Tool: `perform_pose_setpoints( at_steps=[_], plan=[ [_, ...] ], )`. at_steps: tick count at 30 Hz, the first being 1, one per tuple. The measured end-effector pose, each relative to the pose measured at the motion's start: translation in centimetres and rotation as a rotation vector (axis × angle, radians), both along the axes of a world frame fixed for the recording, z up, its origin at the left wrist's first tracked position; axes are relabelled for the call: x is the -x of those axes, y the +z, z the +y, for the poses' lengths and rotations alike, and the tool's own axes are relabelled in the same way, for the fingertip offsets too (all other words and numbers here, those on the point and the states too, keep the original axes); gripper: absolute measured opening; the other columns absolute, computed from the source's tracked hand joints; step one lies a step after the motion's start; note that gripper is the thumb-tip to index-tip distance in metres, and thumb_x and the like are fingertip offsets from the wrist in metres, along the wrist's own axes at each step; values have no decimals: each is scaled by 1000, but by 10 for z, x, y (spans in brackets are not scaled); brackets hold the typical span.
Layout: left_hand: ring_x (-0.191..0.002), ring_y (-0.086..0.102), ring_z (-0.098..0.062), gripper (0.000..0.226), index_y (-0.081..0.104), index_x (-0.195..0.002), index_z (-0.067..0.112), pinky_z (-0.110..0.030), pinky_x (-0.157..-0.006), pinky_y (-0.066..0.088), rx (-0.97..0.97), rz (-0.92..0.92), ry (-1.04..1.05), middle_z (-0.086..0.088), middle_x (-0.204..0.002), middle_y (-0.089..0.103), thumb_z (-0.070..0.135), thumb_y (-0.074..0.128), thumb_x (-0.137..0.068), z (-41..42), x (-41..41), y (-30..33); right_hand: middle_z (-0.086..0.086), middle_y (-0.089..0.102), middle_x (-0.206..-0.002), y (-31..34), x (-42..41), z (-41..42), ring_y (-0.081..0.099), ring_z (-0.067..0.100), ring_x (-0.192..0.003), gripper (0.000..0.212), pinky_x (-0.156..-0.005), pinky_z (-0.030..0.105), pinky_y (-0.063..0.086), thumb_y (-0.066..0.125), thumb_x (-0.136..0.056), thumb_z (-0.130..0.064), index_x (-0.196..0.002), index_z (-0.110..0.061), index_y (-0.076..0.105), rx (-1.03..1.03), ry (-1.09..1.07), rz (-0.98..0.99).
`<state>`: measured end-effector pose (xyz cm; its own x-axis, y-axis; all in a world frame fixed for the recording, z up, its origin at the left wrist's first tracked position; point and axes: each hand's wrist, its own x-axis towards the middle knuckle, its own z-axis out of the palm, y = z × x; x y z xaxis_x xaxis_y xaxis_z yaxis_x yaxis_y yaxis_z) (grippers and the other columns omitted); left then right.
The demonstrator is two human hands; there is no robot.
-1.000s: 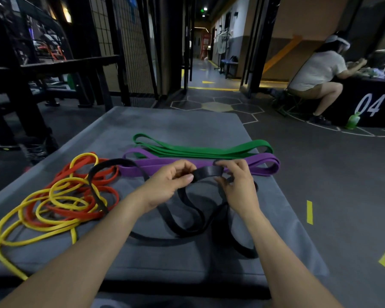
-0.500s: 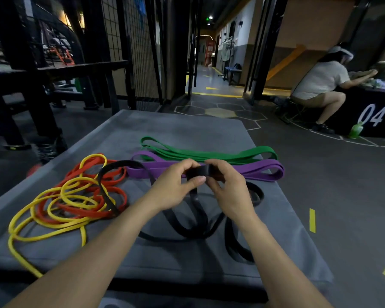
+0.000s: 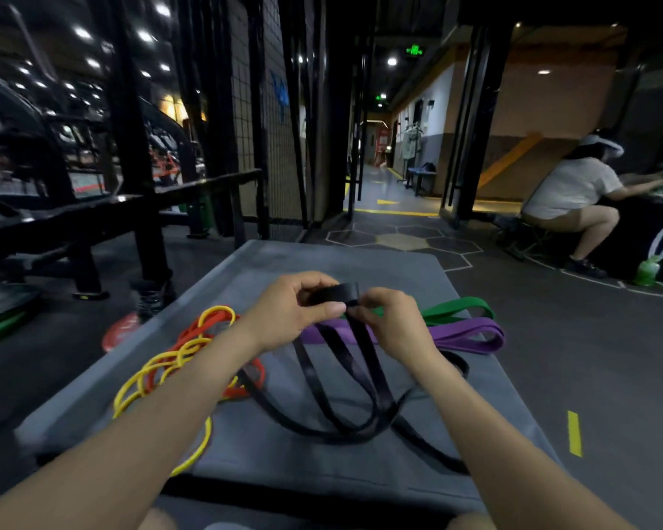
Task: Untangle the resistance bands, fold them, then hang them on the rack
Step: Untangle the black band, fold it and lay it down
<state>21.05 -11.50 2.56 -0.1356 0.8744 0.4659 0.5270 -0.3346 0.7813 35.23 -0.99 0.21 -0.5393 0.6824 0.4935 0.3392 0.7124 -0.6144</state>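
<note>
Head view is showing a dim gym hall, floor dark with yellow tape marks and a hexagon pattern further off. Black metal rack frames are standing at the left, a wire mesh panel rising behind the near end of the pad. A seated person in a white shirt is leaning over a dark counter at the far right, a green bottle sitting on the floor beside their feet.

A grey padded worktop is filling the lower middle, carrying all the bands. Two bare forearms are reaching in from the bottom edge.

A black band is being held raised above the pad, its upper end gathered into a short folded bundle between the hands; several loops are hanging down from there and trailing onto the pad toward the near right edge.

A purple band is lying flat, folded, at the far right of the pad, touching a green band folded just behind it. At the left, a red band and a yellow band are lying tangled together in loose coils, the yellow one running toward the near edge, partly hidden by the left forearm.

Left hand is curling round the bundle, thumb pressing along its front. Right hand is pinching the same bundle from the other side, fingers curled, both hands nearly touching.
</note>
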Motion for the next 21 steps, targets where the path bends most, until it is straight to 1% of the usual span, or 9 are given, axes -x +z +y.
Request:
perform_pose_setpoints(
  at_steps=[2, 4, 6, 8, 10, 13, 16, 18, 21],
  plan=[
    [-67, 55, -1, 14, 65, -81, 19, -19, -70, 43, -2, 51, 154, -1, -77, 63, 18, 77, -74, -13, 1, 21, 7, 63, -72, 21, -2, -11, 57, 25, -72, 17, -63, 33, 41, 66, -83, -23, -73, -10, 62, -110, -102, 39],
    [-62, 52, 3, 13, 63, -77, 21, -16, -59, 38, 13, 241, 387, 0, -75, 62, 18, 76, -75, -27, -4, 44, 8, 63, -74, 45, -6, -20, 59, 28, -76, 19, -63, 36, 45, 64, -83, -25, -71, -11, 59, -175, -196, 71],
    [-70, 57, -10, 16, 62, -72, 21, -24, -57, 38, 92, 415, 549, 1, -72, 63, 30, 74, -75, -41, -12, 68, 6, 62, -73, 69, -12, -31, 59, 28, -76, 16, -63, 37, 47, 63, -81, -23, -70, -13, 58, -209, -219, 110],
    [-72, 58, -18, 28, 57, -66, 22, -27, -59, 42, 214, 490, 613, 2, -69, 61, 45, 69, -77, -50, -20, 89, 5, 58, -72, 92, -15, -42, 57, 27, -75, 17, -63, 36, 46, 64, -80, -20, -68, -12, 55, -281, -196, 134],
    [-66, 54, -18, 36, 51, -63, 23, -28, -58, 40, 289, 464, 592, 3, -64, 54, 52, 64, -79, -54, -29, 108, 5, 55, -72, 115, -17, -53, 55, 26, -74, 17, -63, 35, 41, 63, -81, -18, -69, -11, 53, -349, -178, 168],
    [-55, 46, -13, 34, 51, -64, 19, -23, -53, 39, 252, 197, 388, 2, -60, 47, 43, 62, -85, -58, -46, 137, 7, 57, -76, 150, -20, -66, 53, 23, -73, 12, -63, 33, 38, 61, -81, -15, -75, -6, 56, -436, -145, 213],
    [-61, 49, -12, 24, 54, -72, 17, -22, -61, 44, 175, 115, 279, 0, -67, 49, 33, 59, -90, -65, -54, 170, 9, 59, -80, 180, -25, -76, 52, 24, -75, 10, -66, 35, 40, 60, -81, -12, -79, -3, 57, -503, -101, 224],
    [-65, 50, -10, 11, 59, -86, 17, -20, -62, 42, 118, 77, 242, 2, -73, 53, 27, 62, -88, -70, -56, 189, 11, 60, -76, 197, -30, -81, 53, 26, -72, 11, -66, 39, 43, 59, -82, -12, -80, -1, 56, -522, -76, 274],
    [-76, 53, -5, 17, 61, -102, 18, -20, -71, 42, 51, 80, 187, 6, -83, 59, 17, 65, -86, -74, -59, 208, 9, 60, -72, 215, -39, -86, 55, 26, -70, 11, -64, 41, 46, 59, -84, -13, -82, -2, 57, -540, -37, 271]
  ],
)
